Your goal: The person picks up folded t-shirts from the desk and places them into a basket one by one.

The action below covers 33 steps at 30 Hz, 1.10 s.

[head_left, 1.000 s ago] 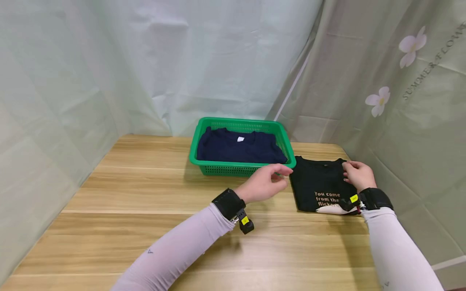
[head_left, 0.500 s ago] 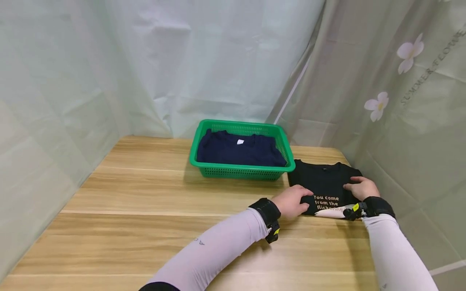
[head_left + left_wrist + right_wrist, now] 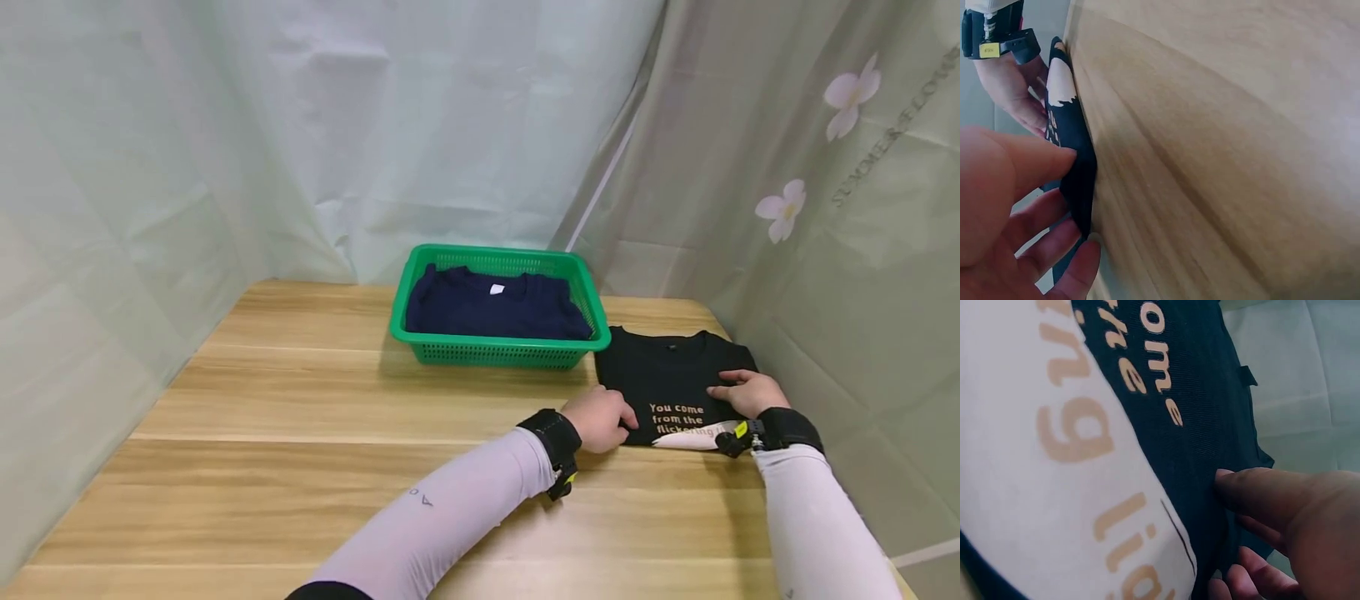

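A folded black T-shirt (image 3: 667, 375) lies at the table's right side, with tan lettering and a pale printed patch near its front edge. My left hand (image 3: 596, 419) grips its left front corner. In the left wrist view, the thumb presses on top of the black cloth (image 3: 1080, 140) and the fingers lie at its edge. At the shirt's right side, my right hand (image 3: 752, 393) holds the edge. The right wrist view has that thumb (image 3: 1260, 490) on top of the shirt, with the other fingers curled at its side, partly hidden.
A green plastic basket (image 3: 495, 340) stands just left of the T-shirt, close to its back left corner. Inside it lies a folded navy garment (image 3: 487, 312) with a white label. Curtains (image 3: 480, 125) hang behind and at both sides of the wooden table (image 3: 300, 467).
My left hand has come forward and right from in front of the basket to the shirt's left front corner. My right hand has slid down from the neckline corner to the shirt's right side.
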{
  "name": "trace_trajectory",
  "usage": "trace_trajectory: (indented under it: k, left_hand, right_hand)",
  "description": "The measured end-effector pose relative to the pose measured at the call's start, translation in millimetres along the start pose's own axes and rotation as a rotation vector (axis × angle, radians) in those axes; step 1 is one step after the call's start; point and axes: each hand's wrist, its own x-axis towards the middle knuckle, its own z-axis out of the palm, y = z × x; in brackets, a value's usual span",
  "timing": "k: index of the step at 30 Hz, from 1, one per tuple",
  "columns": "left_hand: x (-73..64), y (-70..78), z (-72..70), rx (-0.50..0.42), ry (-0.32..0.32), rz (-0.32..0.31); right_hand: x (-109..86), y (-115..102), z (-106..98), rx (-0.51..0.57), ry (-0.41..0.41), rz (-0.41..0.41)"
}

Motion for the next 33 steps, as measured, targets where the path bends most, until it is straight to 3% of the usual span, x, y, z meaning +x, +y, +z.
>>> trace_trajectory:
  k: [6, 11, 19, 28, 33]
  left_hand:
    - [-6.4, 4.7, -5.3, 0.012, -0.021, -0.012]
    - [-9.8, 5.6, -0.1, 0.041, -0.026, -0.003]
    - [-21.4, 12.6, 0.7, 0.128, -0.016, 0.039]
    - [-34.2, 20.8, 6.8, 0.167, -0.007, 0.086]
    - [-42.8, 24.3, 5.9, 0.184, -0.008, 0.102]
  right_hand:
    - [-3.5, 3, -1, -0.011, 0.002, -0.023]
    - [-11.4, 4, 2, 0.002, -0.014, -0.013]
    - [-21.1, 11, 7, -0.024, 0.003, -0.075]
    - [-36.2, 15, 10, -0.042, -0.014, -0.066]
    - [-44.2, 14, 14, -0.031, 0.019, -0.092]
